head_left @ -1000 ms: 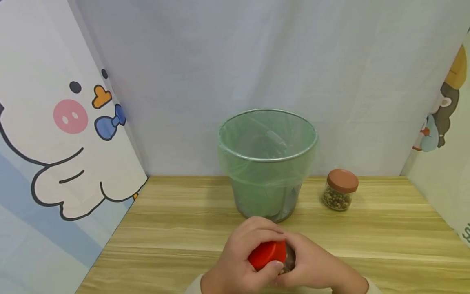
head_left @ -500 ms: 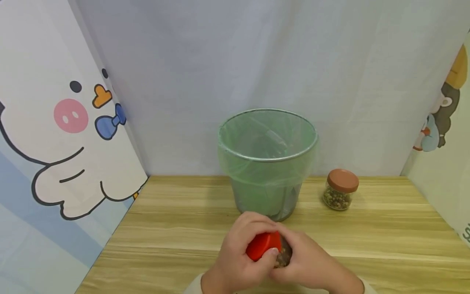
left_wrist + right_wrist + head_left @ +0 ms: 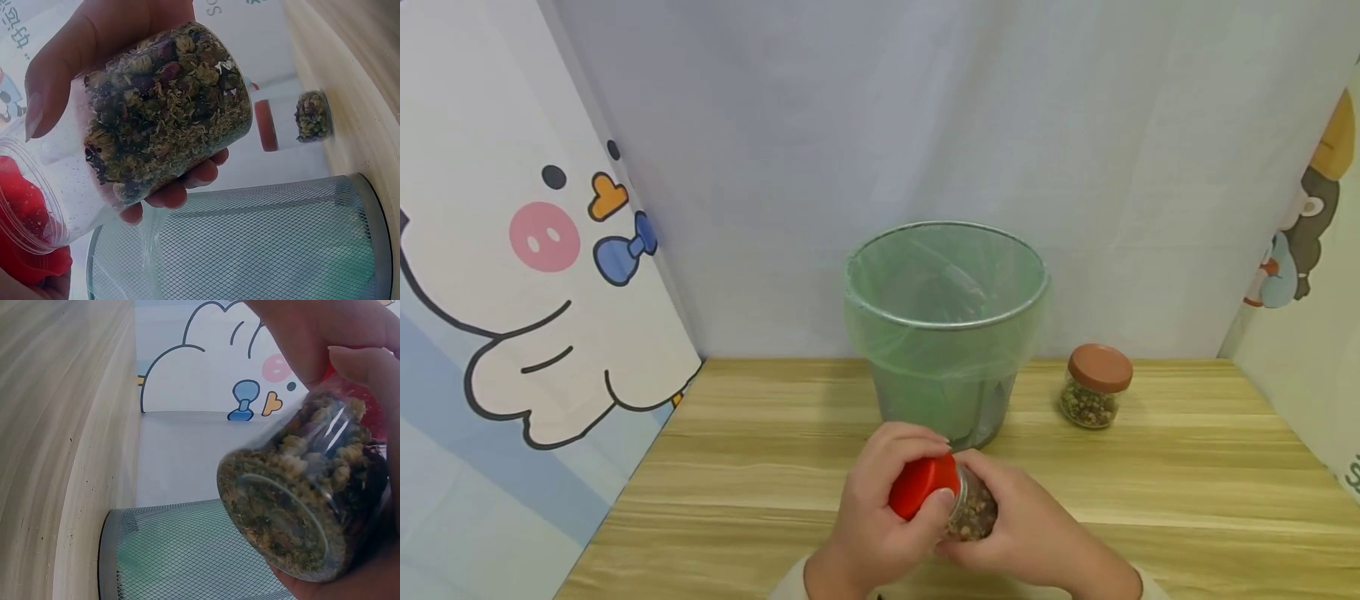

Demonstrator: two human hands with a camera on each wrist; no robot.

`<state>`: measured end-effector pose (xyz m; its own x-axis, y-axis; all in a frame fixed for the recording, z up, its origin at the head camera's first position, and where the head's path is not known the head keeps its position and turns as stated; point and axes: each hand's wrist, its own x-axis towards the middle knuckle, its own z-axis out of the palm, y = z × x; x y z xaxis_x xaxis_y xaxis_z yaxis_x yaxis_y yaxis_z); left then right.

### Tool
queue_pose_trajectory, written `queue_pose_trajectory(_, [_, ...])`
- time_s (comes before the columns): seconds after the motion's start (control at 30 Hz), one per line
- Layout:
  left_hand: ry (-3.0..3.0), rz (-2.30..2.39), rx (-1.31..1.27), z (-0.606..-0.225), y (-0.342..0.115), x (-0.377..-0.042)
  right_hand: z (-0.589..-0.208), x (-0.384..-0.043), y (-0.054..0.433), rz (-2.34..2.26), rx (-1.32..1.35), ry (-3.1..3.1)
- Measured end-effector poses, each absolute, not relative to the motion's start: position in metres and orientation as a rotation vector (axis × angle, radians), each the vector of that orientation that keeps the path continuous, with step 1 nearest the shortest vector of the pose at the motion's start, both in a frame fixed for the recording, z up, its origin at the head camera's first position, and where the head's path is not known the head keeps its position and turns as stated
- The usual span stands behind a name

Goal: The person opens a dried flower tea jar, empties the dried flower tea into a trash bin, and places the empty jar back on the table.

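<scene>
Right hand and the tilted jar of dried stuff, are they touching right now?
Touching: the left wrist view shows the right hand with thumb and fingers curled around the tilted jar.

Left hand [image 3: 876, 521] and right hand [image 3: 1015, 521], bare, close together well short of the surface's [image 3: 737, 500] far edge. Left: fingers arched and curled in a grip, thumb on the near side. Right: thumb and fingers likewise gripping. Forearms converge from pale sleeves [image 3: 790, 581].
</scene>
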<state>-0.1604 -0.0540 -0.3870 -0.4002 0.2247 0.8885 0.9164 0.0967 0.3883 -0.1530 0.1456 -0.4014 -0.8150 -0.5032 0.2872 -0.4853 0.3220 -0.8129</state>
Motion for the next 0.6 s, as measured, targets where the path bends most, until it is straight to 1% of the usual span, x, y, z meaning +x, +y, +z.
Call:
queue_pose_trajectory(0.27, [-1.720, -1.394, -1.116, -0.3885, -0.0507, -0.1608, -0.4021, -0.1536, 0.1454, -1.596, -0.991, 2.505])
queue_pose_trajectory(0.6, [-1.754, -1.392, -1.176, -0.3918, -0.0462, -0.1616, -0.4025, -0.1539, 0.1466, -1.585, -1.023, 2.507])
